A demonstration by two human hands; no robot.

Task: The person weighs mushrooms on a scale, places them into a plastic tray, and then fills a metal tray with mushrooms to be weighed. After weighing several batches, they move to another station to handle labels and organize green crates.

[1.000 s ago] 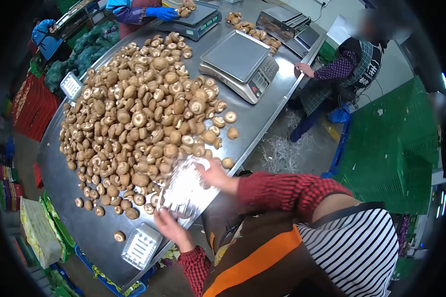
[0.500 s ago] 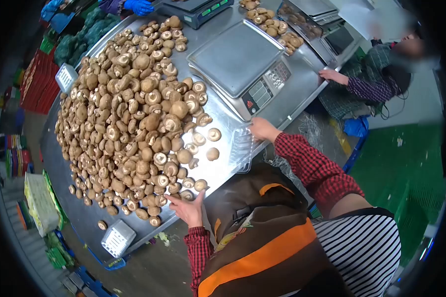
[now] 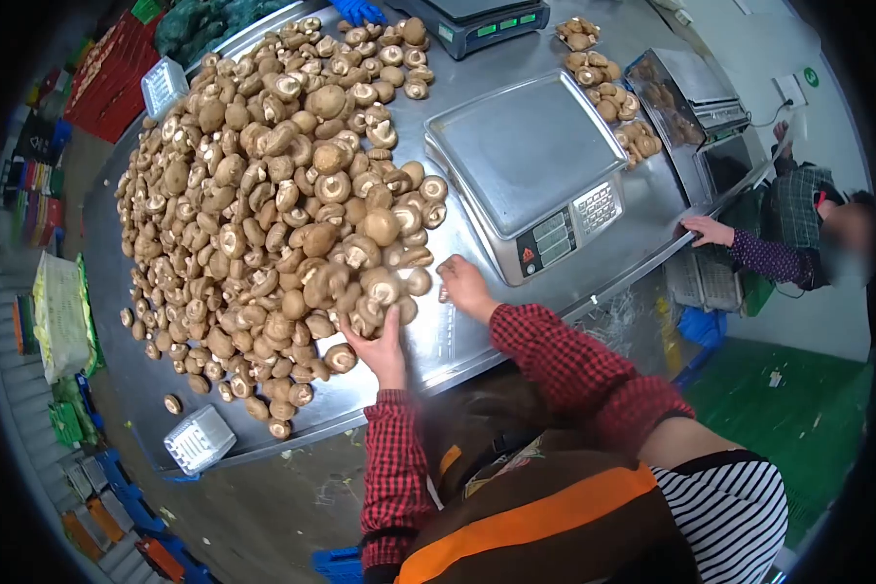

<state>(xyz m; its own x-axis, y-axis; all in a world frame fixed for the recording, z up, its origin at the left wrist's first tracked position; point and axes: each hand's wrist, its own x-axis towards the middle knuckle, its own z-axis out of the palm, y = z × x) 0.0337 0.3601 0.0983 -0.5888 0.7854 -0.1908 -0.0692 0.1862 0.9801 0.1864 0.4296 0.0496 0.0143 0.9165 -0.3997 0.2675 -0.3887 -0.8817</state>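
A large heap of brown mushrooms (image 3: 234,195) covers the left of the metal table (image 3: 457,336). My left hand (image 3: 378,348) is at the heap's near right edge, thumb and fingers spread around several mushrooms and touching them. To the right of it, my right hand (image 3: 465,284) rests low over the tabletop, its fingers bent beside the heap; what they hold, if anything, is hard to make out. Just beyond that hand stands a scale (image 3: 526,146) with a bare metal plate.
Clear plastic trays (image 3: 200,440) lie at the table's left corners. Packed mushrooms (image 3: 613,100) sit behind the scale. A second scale (image 3: 477,21) and a blue-gloved hand (image 3: 358,11) are at the far edge. Another person's hand (image 3: 708,232) touches the right edge.
My left hand has moved up against the heap and gathered mushrooms there. My right hand has shifted left, away from the clear tray at the table edge. The view has turned slightly.
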